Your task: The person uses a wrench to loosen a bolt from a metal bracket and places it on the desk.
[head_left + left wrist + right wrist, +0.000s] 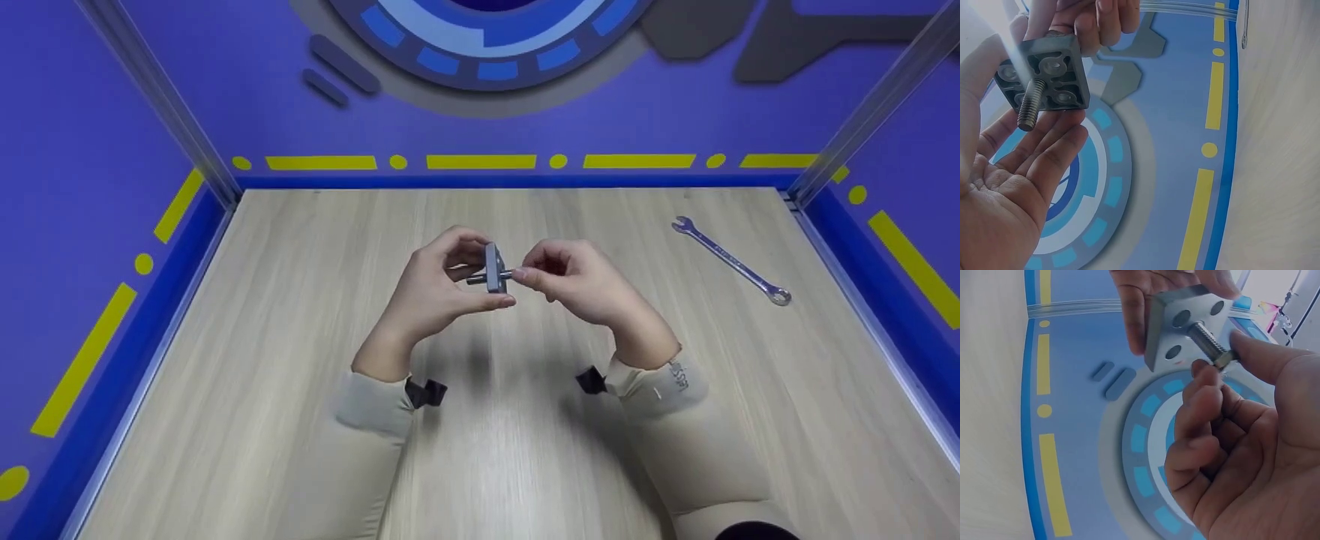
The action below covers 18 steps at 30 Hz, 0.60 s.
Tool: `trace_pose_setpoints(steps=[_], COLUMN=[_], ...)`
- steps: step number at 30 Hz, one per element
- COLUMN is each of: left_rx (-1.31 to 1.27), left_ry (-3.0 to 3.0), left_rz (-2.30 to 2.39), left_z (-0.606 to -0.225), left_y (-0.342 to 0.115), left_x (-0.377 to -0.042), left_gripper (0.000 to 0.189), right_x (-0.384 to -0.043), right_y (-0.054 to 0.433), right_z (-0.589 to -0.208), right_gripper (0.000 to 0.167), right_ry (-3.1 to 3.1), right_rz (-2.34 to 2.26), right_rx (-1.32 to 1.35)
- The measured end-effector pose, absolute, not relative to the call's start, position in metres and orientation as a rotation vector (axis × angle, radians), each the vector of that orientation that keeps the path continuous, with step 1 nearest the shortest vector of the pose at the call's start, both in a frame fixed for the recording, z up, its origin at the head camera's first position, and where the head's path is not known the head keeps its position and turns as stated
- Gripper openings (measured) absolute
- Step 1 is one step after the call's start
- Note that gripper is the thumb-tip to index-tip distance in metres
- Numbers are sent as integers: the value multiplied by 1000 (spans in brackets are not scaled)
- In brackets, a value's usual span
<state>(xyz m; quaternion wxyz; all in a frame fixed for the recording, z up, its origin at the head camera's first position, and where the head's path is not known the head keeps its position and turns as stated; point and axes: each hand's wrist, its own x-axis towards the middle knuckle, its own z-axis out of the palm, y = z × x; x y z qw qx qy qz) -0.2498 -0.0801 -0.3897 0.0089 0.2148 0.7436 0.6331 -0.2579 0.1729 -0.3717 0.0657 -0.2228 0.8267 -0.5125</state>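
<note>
We hold the square grey metal-looking plate in our left hand, while our right hand pinches the silver threaded hex-headed bolt, which could bind if tilted.

A silver metal wrench, seemingly lettered along its length, lies at the far right of the pale wood-grain tabletop; blue-purple walls with yellow dashes stand far, left and right.

place: workshop-like booth | evidence: printed blue panels, metal corner posts — wood-grain table, wrench
</note>
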Motion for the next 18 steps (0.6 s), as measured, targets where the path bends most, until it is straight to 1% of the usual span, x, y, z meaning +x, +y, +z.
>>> trace_pose_setpoints(steps=[2, 5, 13, 15, 18], left_rx=[668, 658, 638, 635, 626], left_ry=[2326, 2331, 2291, 2297, 2304], left_rz=[1976, 1975, 1999, 1992, 1988], left_z=[-390, -390, -391, -391, -391], left_y=[-81, -82, -81, -81, -82], left_x=[-250, -250, -251, -250, -250], left_gripper=[67, 68, 71, 71, 70], right_x=[-258, -257, -257, -257, -258], right_y=[174, 174, 172, 174, 179], right_z=[-371, -371, -373, -373, -371], right_gripper=[15, 18, 22, 28, 47], right_ry=[2504, 2536, 2562, 2561, 2563], right_rz=[-1556, -1568, -1692, -1664, -1585], right_rx=[-689, -717, -927, -944, -920])
